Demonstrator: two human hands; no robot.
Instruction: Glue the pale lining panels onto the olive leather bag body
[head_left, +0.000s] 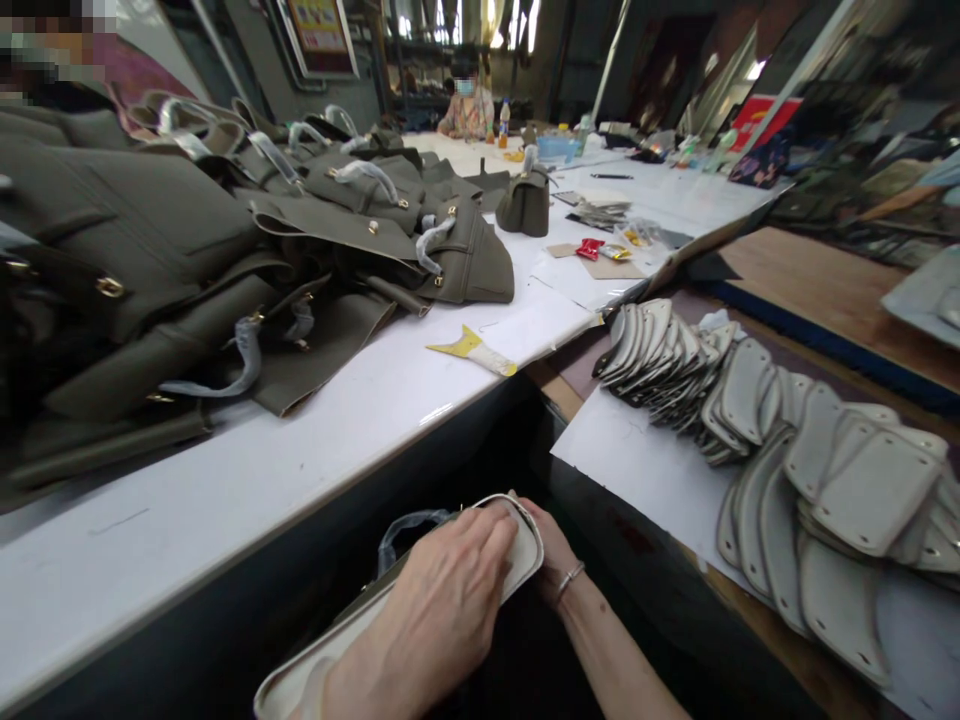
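A long piece with a pale inner face and a raised rim, apparently part of a bag, lies across the bottom of the view in front of me. My left hand presses on its pale face, fingers together near the rounded far end. Around the outside of that end, my right hand grips the rim; its fingertips are mostly hidden behind the piece. A plastic-wrapped handle sticks out at the far side, beside my left hand.
Dark olive bag pieces are heaped on the white table at left. A yellow-and-white tool lies near its edge. Grey-white panels are stacked at right. A masked person sits at the far end.
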